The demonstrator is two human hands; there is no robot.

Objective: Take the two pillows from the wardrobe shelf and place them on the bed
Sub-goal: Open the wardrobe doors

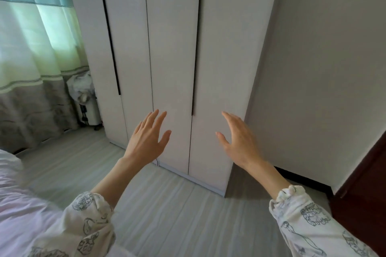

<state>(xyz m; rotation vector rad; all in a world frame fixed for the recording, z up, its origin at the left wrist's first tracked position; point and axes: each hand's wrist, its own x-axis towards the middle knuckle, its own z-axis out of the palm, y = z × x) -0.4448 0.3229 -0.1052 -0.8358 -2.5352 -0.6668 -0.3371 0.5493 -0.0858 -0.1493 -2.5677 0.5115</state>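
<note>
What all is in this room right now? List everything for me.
wardrobe: one, white, doors closed, straight ahead
door handles: two, black, long vertical strips
curtain: one, green and white with a grey hem, far left
heater: one, white, under a pale cover, between curtain and wardrobe
bed: one, pale pink sheet, lower left
floor: grey planks
wall: grey, right
door: one, dark brown, far right
sleeves: two, white with grey print
left hand: open, before the wardrobe
right hand: open, before the wardrobe
</note>
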